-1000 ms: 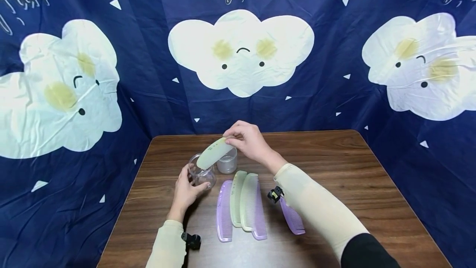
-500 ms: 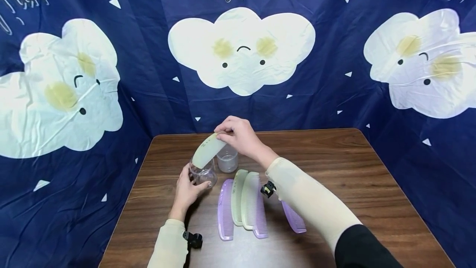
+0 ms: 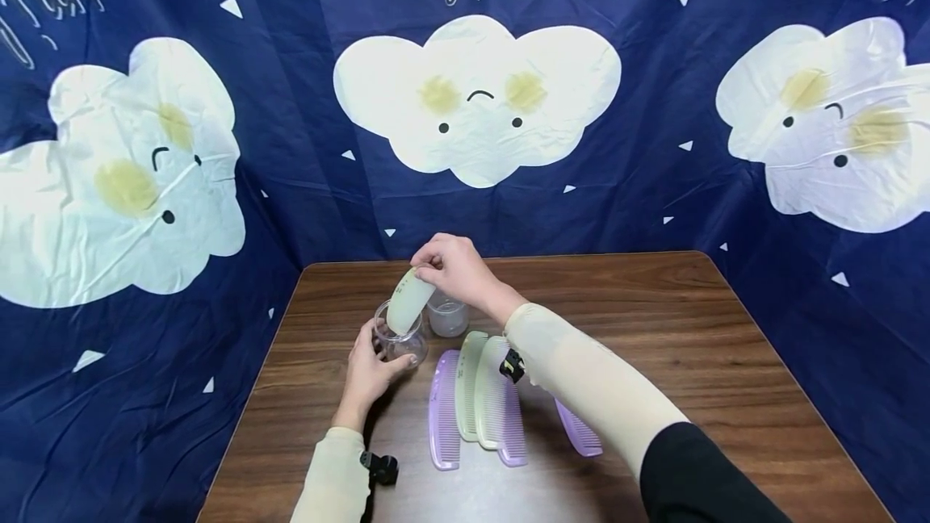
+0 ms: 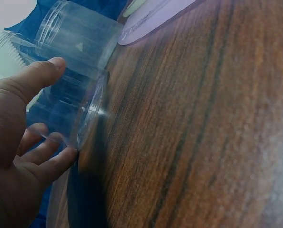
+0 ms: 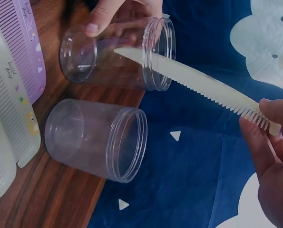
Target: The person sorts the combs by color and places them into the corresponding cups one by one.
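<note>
My left hand [image 3: 366, 378] grips a clear plastic jar [image 3: 409, 348] that stands upright on the table, thumb on one side and fingers round the other. The thumb and fingers of my right hand [image 3: 459, 269] pinch one end of a pale green comb [image 3: 408, 305]. In the right wrist view the comb [image 5: 198, 83] slants through the jar's threaded mouth, its far end inside the jar, above the bottom. A second clear jar [image 5: 84, 137] stands beside the first, with nothing visible in it.
On the wooden table [image 3: 654, 345], purple combs [image 3: 443, 410] and green combs [image 3: 468, 386] lie in an overlapping row before the jars. Another purple comb [image 3: 579, 428] lies to the right, partly under my right forearm. A blue cloth [image 3: 479, 216] hangs behind.
My right hand has moved left, bringing the green comb over the held jar and lowering its end into the mouth. The comb now stands steeper. My left hand keeps its hold.
</note>
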Demonstrator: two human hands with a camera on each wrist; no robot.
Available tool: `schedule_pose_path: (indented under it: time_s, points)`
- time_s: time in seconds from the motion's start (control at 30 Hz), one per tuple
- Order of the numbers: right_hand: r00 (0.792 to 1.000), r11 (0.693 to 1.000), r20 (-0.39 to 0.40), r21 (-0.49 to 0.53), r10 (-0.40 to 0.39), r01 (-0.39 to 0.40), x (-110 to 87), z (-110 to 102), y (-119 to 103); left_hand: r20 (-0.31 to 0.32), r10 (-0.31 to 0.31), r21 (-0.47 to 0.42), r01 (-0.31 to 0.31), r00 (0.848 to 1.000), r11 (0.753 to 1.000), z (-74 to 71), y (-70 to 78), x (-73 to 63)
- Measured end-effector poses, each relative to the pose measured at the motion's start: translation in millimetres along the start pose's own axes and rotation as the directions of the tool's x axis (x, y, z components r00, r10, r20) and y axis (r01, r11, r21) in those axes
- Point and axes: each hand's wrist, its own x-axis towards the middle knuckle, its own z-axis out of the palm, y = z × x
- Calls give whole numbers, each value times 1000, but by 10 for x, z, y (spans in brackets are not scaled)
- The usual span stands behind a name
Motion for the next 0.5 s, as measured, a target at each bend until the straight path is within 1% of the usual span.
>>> schedule_pose_path:
  time_s: [0.23,0.37,0.5]
  points:
    - [997,997,55,-62,49,-45,68,129,-12,0,-11,-8,11,1000,1000,18,-8,-2]
    - [995,996,72,-64,74,-70,86,187,-5,-6,-16,-3,16,1000,1000,20,-9,0]
    - [993,994,80,-66,90,-84,106,218,-10,-5,-6,-11,6,1000,1000,13,-5,5]
